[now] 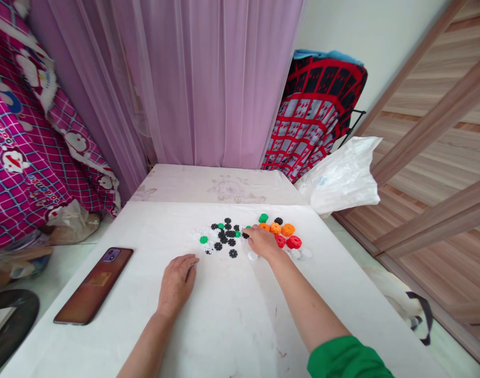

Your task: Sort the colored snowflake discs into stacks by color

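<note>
Notched plastic discs, like snowflake building pieces, lie in a loose pile on the white table. Several black discs are mixed with clear ones and a few green discs. My right hand reaches over the pile's right side, its fingertips closed at a black disc. Beside that hand are stacked orange discs, red discs, a green stack and white discs. My left hand rests left of the pile with fingers curled in; what they pinch, if anything, is too small to make out.
A phone lies face down on the table's left side. A white plastic bag stands past the right back edge. Purple curtains hang behind the table, and a wooden cabinet stands at the right.
</note>
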A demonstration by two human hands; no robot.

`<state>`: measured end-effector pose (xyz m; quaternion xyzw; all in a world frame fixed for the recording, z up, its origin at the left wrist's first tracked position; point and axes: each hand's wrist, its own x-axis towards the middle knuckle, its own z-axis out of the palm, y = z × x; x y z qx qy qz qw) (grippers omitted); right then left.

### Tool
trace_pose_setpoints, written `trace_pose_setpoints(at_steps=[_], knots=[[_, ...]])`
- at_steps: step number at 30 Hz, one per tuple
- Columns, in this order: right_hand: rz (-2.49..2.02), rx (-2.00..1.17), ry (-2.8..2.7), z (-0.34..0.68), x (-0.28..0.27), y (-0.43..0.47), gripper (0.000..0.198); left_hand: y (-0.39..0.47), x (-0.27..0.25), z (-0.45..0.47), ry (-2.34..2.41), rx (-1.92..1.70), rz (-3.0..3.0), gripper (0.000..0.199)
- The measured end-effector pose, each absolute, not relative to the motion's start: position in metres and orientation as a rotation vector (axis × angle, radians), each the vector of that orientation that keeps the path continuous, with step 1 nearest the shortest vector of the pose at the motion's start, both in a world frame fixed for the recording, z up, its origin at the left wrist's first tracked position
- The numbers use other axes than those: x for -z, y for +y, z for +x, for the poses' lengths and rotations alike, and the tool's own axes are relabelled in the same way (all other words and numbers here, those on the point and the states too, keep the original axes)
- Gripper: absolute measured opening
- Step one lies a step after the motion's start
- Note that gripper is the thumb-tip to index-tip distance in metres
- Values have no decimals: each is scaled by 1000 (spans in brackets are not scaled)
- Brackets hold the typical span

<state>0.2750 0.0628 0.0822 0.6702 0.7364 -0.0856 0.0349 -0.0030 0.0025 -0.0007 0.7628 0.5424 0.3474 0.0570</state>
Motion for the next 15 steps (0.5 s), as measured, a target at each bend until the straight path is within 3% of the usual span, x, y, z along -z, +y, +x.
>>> trace_pose_setpoints(at_steps=[15], knots=[[2079, 198, 2278, 273, -75, 61, 23, 2, -3, -2, 1648, -1039, 2299, 25]])
